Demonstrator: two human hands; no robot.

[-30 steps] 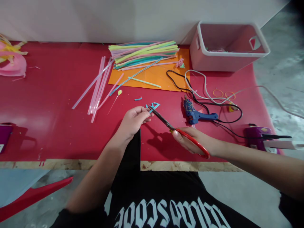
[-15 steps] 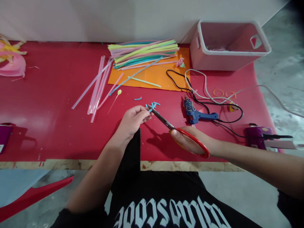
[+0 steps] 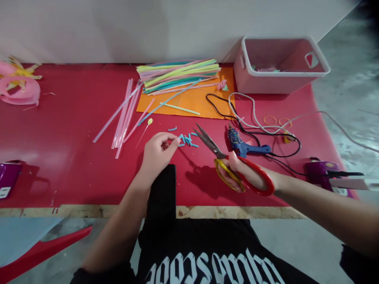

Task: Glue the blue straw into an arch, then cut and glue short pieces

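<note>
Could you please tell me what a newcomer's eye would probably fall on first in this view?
Probably the metal scissors with red and yellow handles, held in the right hand over the glossy red tabletop. Next might come the short light-blue cut pieces scattered by the left hand. Farther back, the bundle of long, thin pastel sticks lies partly on a flat orange sheet.
</note>
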